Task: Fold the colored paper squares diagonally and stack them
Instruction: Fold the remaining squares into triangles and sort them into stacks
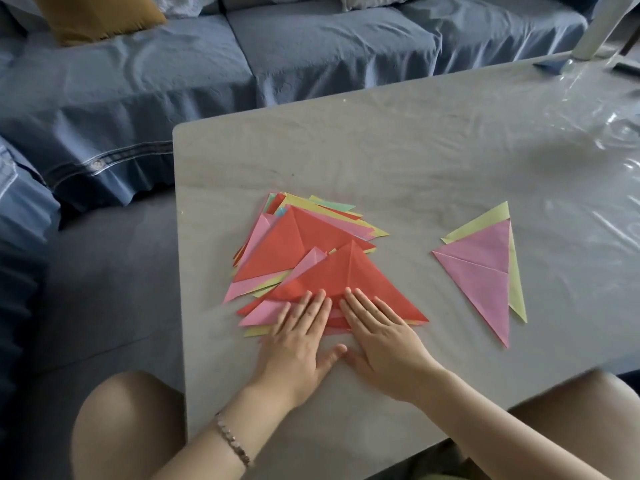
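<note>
Red paper triangle (349, 275) tops the loose pile (332, 216), folded, with a crease running up to its apex. Both grips lie flat on its near edge, palms down. Left grip (298, 341) and right grip (384, 337) sit side by side with thumbs close together. Fingers are straight and slightly spread, pressing, nothing pinched or curled round.

Pile fans out beyond and to the left of the left grip: pink, yellow, green and red folded sheets, edges not aligned. Second red triangle (273, 251) lies just beyond the left fingertips. Pink sheet (259, 315) pokes out left of that grip, yellow under it.

Well apart to the right of the right grip is a two-piece stack. Pink triangle (481, 268) lies on a yellow-green triangle (485, 220), offset so the lower one shows along the far and right edges.

Grey desk (381, 150) carries everything, with a glossy wrinkled clear cover (595, 140) at far right. Beaded bracelet (232, 441) on the left wrist. Blue sofa (311, 46) beyond the desk, mustard cushion (93, 15) on it.
</note>
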`<act>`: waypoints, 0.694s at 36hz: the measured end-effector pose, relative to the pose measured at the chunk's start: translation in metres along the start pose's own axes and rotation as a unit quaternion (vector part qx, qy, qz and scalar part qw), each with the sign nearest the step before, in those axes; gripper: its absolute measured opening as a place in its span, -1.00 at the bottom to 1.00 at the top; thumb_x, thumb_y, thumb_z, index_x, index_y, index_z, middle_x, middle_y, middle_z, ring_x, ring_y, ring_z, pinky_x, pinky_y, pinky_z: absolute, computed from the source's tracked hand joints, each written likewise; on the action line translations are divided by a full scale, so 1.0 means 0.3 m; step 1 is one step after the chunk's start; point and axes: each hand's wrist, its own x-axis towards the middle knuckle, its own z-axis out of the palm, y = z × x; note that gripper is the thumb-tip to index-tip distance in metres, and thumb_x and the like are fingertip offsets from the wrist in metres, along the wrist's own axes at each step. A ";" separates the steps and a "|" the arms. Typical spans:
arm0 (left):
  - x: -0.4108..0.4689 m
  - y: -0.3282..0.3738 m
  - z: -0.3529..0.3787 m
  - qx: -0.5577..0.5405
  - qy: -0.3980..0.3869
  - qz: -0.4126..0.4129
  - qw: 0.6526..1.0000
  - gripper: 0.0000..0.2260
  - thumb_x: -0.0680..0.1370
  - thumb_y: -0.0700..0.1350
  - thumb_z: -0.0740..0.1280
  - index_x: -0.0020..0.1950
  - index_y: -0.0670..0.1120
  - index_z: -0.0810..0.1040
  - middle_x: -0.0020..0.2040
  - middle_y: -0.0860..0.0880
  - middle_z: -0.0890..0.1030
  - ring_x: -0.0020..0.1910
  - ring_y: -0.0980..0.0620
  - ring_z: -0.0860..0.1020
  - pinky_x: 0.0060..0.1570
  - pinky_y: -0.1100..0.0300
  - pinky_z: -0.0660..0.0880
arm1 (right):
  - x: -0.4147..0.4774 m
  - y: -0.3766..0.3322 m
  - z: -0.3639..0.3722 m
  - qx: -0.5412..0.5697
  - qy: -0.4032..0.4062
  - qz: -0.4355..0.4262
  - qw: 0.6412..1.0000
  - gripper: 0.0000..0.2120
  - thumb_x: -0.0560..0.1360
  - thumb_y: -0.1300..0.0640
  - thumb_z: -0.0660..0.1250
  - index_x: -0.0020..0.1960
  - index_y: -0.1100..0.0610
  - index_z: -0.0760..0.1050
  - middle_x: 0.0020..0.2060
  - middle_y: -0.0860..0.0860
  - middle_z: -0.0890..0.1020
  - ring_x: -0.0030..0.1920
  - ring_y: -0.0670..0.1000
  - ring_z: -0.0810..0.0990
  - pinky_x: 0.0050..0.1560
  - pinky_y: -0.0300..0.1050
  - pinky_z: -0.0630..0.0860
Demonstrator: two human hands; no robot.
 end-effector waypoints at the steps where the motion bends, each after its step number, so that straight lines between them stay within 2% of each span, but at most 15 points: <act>1: -0.005 -0.006 -0.001 -0.001 -0.006 -0.008 1.000 -0.36 0.60 0.23 -0.19 0.36 -0.15 0.41 0.36 -0.06 0.43 0.34 -0.03 0.41 0.27 0.07 0.17 | -0.010 0.012 -0.005 0.000 -0.008 0.005 1.000 -0.35 0.59 -0.20 -0.19 0.37 0.22 0.35 0.36 0.09 0.40 0.37 0.04 0.34 0.32 -0.09 0.14; 5: -0.033 -0.056 0.012 0.012 0.015 -0.041 0.999 -0.39 0.59 0.25 -0.16 0.40 -0.12 0.30 0.40 -0.04 0.38 0.39 -0.01 0.23 0.36 0.08 0.01 | -0.065 0.064 -0.019 0.000 -0.013 0.048 0.999 -0.34 0.59 -0.21 -0.17 0.37 0.24 0.34 0.36 0.08 0.37 0.38 0.04 0.30 0.31 -0.11 0.14; 9: -0.050 -0.113 0.016 0.007 0.030 -0.098 0.995 -0.36 0.58 0.27 -0.17 0.42 -0.13 0.29 0.42 -0.04 0.32 0.39 -0.07 0.29 0.31 0.03 0.09 | -0.123 0.132 -0.014 0.003 -0.023 0.070 0.997 -0.35 0.60 -0.19 -0.18 0.39 0.26 0.30 0.38 0.11 0.34 0.39 0.07 0.28 0.35 -0.13 0.04; 11: -0.053 -0.105 0.008 0.007 0.034 -0.106 0.994 -0.26 0.53 0.32 -0.27 0.46 -0.13 0.23 0.46 0.00 0.20 0.44 -0.05 0.23 0.37 0.05 0.08 | -0.135 0.155 -0.011 0.029 0.000 0.060 0.998 -0.38 0.61 -0.16 -0.18 0.39 0.25 0.31 0.38 0.09 0.33 0.39 0.09 0.29 0.35 -0.13 0.05; 13: -0.041 -0.087 -0.002 -0.007 0.024 -0.122 0.992 -0.14 0.41 0.39 -0.43 0.50 -0.09 0.09 0.49 0.04 0.04 0.49 0.00 0.05 0.42 0.02 0.01 | -0.130 0.180 -0.029 0.108 0.039 0.070 0.991 -0.49 0.61 -0.07 -0.07 0.25 0.21 0.48 0.27 0.11 0.50 0.30 0.18 0.43 0.27 -0.11 0.22; 14: -0.033 -0.075 -0.012 -0.010 0.026 -0.132 0.991 -0.12 0.41 0.39 -0.44 0.49 -0.10 0.16 0.50 0.01 0.12 0.49 -0.03 0.10 0.41 -0.02 0.07 | -0.123 0.202 -0.044 0.140 0.086 0.096 0.982 -0.62 0.58 0.01 0.06 0.08 0.20 0.57 0.11 0.13 0.60 0.16 0.23 0.54 0.16 -0.09 0.35; 15: -0.026 -0.064 -0.024 -0.007 0.023 -0.142 0.990 -0.14 0.46 0.37 -0.37 0.42 -0.13 0.32 0.45 -0.05 0.29 0.43 -0.09 0.26 0.35 -0.07 0.20 | -0.114 0.230 -0.060 0.156 0.146 0.146 0.966 -0.77 0.53 0.13 0.20 -0.05 0.20 0.60 -0.02 0.14 0.63 0.01 0.24 0.59 0.04 -0.06 0.44; 16: -0.018 -0.053 -0.035 -0.005 0.021 -0.151 0.988 -0.19 0.52 0.33 -0.29 0.30 -0.17 0.48 0.34 -0.11 0.46 0.33 -0.14 0.42 0.25 -0.12 0.34 | -0.103 0.265 -0.075 0.161 0.200 0.209 0.944 -0.89 0.47 0.24 0.31 -0.09 0.22 0.61 -0.08 0.17 0.63 -0.05 0.25 0.59 -0.02 -0.04 0.47; 17: -0.010 -0.045 -0.049 -0.010 0.020 -0.164 0.986 -0.23 0.55 0.29 -0.24 0.17 -0.20 0.57 0.22 -0.14 0.56 0.22 -0.18 0.51 0.14 -0.15 0.43 | -0.091 0.302 -0.095 0.166 0.225 0.281 0.918 -0.89 0.44 0.29 0.36 -0.04 0.23 0.61 -0.05 0.21 0.61 -0.02 0.27 0.56 0.00 -0.01 0.47; 18: -0.002 -0.039 -0.058 -0.011 0.029 -0.172 0.985 -0.25 0.57 0.26 -0.22 0.08 -0.21 0.61 0.13 -0.15 0.61 0.14 -0.20 0.56 0.06 -0.17 0.47 | -0.078 0.337 -0.117 0.171 0.210 0.352 0.896 -0.81 0.45 0.26 0.36 0.06 0.24 0.57 0.02 0.24 0.56 0.06 0.28 0.50 0.05 0.01 0.43; 20: 0.010 -0.024 -0.074 -0.017 0.032 -0.172 0.985 -0.28 0.57 0.25 -0.18 -0.01 -0.23 0.61 0.04 -0.17 0.63 0.09 -0.22 0.58 0.02 -0.16 0.50 | -0.050 0.394 -0.159 0.171 0.098 0.484 0.852 -0.60 0.49 0.07 0.32 0.28 0.19 0.40 0.15 0.28 0.43 0.21 0.25 0.36 0.17 0.02 0.33; 21: 0.015 -0.017 -0.078 -0.015 0.036 -0.171 0.985 -0.33 0.55 0.24 -0.10 -0.04 -0.23 0.61 0.02 -0.18 0.62 0.08 -0.23 0.58 0.02 -0.15 0.51 | -0.036 0.416 -0.177 0.165 0.041 0.528 0.832 -0.52 0.49 -0.01 0.31 0.32 0.17 0.33 0.18 0.29 0.39 0.24 0.25 0.32 0.20 0.03 0.31; 23: 0.018 -0.010 -0.077 -0.003 0.047 -0.165 0.985 -0.45 0.47 0.19 0.04 -0.07 -0.24 0.60 0.00 -0.20 0.62 0.06 -0.22 0.58 0.00 -0.13 0.51 | -0.006 0.445 -0.194 0.167 -0.019 0.569 0.805 -0.44 0.45 -0.10 0.35 0.31 0.17 0.27 0.18 0.29 0.37 0.25 0.26 0.32 0.20 0.04 0.33; 25: 0.017 -0.008 -0.075 0.001 0.044 -0.167 0.985 -0.49 0.44 0.16 0.07 -0.08 -0.23 0.60 -0.02 -0.19 0.62 0.04 -0.23 0.59 -0.02 -0.13 0.51 | 0.017 0.464 -0.194 0.195 -0.035 0.587 0.785 -0.40 0.41 -0.12 0.39 0.26 0.19 0.27 0.18 0.29 0.38 0.24 0.27 0.33 0.17 0.05 0.36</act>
